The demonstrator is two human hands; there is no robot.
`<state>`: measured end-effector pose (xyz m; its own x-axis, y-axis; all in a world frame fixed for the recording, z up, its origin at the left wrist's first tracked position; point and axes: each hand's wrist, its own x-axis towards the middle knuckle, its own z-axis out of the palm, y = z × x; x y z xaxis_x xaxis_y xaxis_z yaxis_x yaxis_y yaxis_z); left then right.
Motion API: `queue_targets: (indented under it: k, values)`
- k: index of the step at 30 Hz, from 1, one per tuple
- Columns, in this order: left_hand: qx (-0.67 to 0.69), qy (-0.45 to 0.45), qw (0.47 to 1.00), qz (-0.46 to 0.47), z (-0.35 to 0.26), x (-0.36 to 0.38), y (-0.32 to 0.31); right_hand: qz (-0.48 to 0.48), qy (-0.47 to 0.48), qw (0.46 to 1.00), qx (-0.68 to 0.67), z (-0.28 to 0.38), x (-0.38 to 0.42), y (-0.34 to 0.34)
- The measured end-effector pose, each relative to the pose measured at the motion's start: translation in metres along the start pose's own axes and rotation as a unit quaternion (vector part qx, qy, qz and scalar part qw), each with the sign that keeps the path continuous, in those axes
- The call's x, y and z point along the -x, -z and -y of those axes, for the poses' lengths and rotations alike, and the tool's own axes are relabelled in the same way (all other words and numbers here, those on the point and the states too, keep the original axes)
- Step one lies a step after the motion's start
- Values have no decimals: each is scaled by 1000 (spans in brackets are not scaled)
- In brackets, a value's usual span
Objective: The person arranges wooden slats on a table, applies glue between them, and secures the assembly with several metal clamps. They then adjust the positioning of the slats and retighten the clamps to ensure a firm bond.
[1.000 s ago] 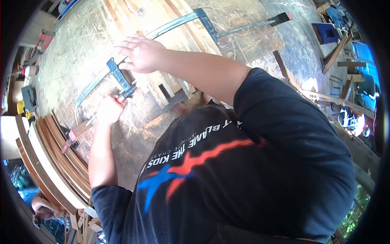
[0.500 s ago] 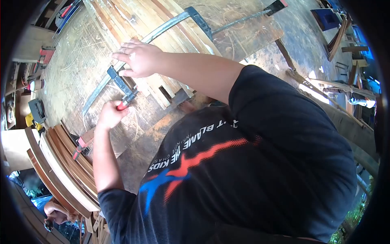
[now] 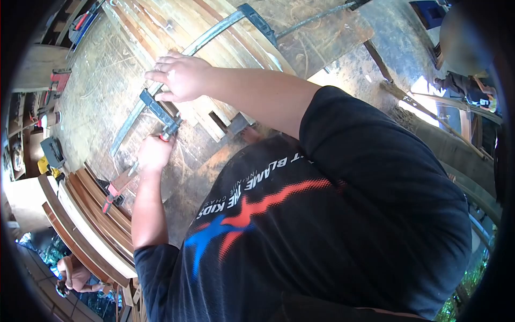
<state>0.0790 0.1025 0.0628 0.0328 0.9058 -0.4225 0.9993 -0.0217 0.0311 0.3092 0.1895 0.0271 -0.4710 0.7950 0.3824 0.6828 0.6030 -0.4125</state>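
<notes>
The left hand point(image 3: 154, 153) is closed around the red handle point(image 3: 166, 137); too strong turning could tilt the clamp point(image 3: 158, 110). The right hand point(image 3: 185, 77), open over its bar, risks a pinched thumb. Farther, boards point(image 3: 182, 27) on the counter point(image 3: 91, 86) could buckle from uneven pressure.

**Half my clamp handle is lost in my fist**

My left hand point(image 3: 154, 153) hides most of the red handle point(image 3: 166, 138); only a sliver shows. My right hand point(image 3: 185, 78) covers a stretch of the clamp bar point(image 3: 214, 33), so I can't see what's under the palm. Beyond it, the boards point(image 3: 161, 21) run off the top edge, and so does the end of the threaded rod point(image 3: 316, 21). Far right of my hands, a pale round shape point(image 3: 466, 40) is too blurred to name. My shirt point(image 3: 322, 231) swallows the counter's point(image 3: 182, 145) near side.
</notes>
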Motion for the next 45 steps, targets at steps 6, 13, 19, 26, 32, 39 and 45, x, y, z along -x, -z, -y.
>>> queue_targets:
  k: [6,13,19,26,32,39,45]
  values:
    - [-47,35,991,-124,-3,-1,-25,9,8,999,37,-5,-6,1]
    - [113,-88,986,80,16,-5,19,-26,5,999,41,-1,-2,-6]
    - [176,-138,933,282,35,-46,17,-31,27,998,41,0,-2,-4]
    - [192,-115,952,211,9,-34,31,14,16,999,-27,1,-10,19]
    - [21,-53,991,123,0,-16,20,-35,22,999,-16,2,1,8]
    - [10,-29,990,137,-9,-6,35,-16,12,1000,-15,3,-2,11]
    - [-6,-25,995,97,-7,-2,28,-15,12,1000,-23,2,-1,9]
